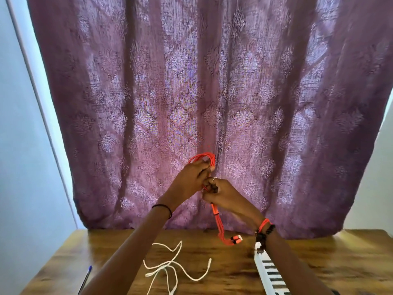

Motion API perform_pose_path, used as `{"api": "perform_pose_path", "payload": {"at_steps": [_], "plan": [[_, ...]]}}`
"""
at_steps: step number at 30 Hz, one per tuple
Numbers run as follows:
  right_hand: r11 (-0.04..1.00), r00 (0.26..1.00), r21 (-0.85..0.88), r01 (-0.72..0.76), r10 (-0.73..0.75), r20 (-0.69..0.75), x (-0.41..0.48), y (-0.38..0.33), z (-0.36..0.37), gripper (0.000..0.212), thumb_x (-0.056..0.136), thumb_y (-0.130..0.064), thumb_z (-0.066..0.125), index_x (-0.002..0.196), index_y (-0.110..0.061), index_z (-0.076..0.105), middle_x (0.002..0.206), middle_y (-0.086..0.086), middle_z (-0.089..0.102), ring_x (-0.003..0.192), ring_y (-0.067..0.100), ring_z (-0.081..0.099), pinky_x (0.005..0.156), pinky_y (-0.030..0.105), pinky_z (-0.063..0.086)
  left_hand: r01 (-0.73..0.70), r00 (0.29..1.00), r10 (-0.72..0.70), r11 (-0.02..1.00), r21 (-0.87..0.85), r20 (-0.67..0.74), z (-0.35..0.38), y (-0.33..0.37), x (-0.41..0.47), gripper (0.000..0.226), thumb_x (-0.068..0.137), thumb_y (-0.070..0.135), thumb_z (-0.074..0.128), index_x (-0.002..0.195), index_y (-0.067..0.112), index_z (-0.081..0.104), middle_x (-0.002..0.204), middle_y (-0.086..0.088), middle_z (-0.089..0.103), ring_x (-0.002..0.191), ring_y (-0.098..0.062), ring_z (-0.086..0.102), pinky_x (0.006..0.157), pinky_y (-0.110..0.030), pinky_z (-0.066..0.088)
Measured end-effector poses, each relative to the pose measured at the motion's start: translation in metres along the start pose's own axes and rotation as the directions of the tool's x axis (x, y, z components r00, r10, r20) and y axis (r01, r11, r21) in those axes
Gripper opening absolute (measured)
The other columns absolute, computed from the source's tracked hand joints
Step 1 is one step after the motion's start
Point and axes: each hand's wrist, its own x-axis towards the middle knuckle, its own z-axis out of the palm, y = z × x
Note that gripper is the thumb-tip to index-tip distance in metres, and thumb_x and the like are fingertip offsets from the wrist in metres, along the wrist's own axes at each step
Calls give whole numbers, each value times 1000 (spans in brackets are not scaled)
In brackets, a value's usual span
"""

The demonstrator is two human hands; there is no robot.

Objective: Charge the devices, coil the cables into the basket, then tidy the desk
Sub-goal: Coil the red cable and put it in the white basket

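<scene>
Evidently mid-coil, the left hand (191,177) is gripping the loops of the orange multi-head cable (202,159) with curled fingers, holding them up in front of the purple curtain (212,81) so the tail is hanging free. The right hand (223,194) is pinching the strand just beneath, probably guiding the next turn. Its connectors (236,239) are dangling above the wooden desk (319,262), where a white cable (170,267) is lying loose and uncoiled. No basket is showing, and no writing is readable.
</scene>
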Motion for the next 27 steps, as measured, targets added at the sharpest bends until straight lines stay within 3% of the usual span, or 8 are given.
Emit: {"api": "perform_pose_path", "payload": {"at_steps": [2,4,9,12,17,20,24,27], "plan": [[998,999,47,-37,36,21,-2,4,-2,31,80,9,53,83,-22,59,65,1,54,54,5,49,59,22,41,-5,998,-6,986,169,62,-2,-9,-1,23,96,14,48,108,0,62,120,-18,60,105,-26,59,85,-29,43],[993,997,94,-69,64,47,-5,3,-3,29,82,10,49,85,-18,58,62,5,54,48,7,51,53,21,43,10,993,-40,964,266,108,-4,-14,-3,29,97,20,45,118,5,59,135,-13,52,119,-29,53,93,-34,44],[994,993,69,-79,73,93,-5,3,-5,23,87,0,55,91,-22,61,70,5,51,48,8,49,45,17,40,-39,983,-36,918,395,182,-7,-11,-10,32,99,20,40,122,6,56,136,-6,49,115,-28,54,87,-36,43],[997,993,22,-77,74,95,-3,5,-13,21,83,-4,65,103,-12,65,70,3,52,39,1,44,40,14,36,-52,981,-35,900,433,190,-8,-18,-16,31,99,19,39,122,6,56,135,-6,51,117,-26,52,90,-32,40],[989,988,-133,-60,78,136,-3,2,-36,26,78,-9,72,103,-5,69,55,-6,60,39,-1,43,43,12,36,-96,977,58,979,181,203,-9,-32,-30,20,93,11,49,89,-1,64,88,-10,64,79,-12,54,72,-21,37],[983,986,-178,-33,61,153,-2,-2,-46,22,76,-14,74,98,-10,73,50,-9,60,42,-1,42,45,12,34,63,979,-53,997,-45,196,-6,-26,-39,32,89,28,48,79,1,63,61,7,50,60,-4,43,60,-22,37],[983,983,-186,-2,37,182,-2,-9,-61,16,75,-16,75,91,-19,75,62,9,59,45,1,39,46,14,34,282,931,-197,923,-261,309,-6,-25,-47,26,91,30,53,69,28,67,57,3,53,54,-7,45,59,-23,37],[988,986,-156,13,13,168,-1,-14,-71,16,76,-13,74,89,-22,75,58,-5,63,46,0,41,48,13,35,410,900,-271,794,-449,342,-5,-20,-53,28,95,12,49,76,21,68,52,10,54,50,0,44,55,-13,37]]}}
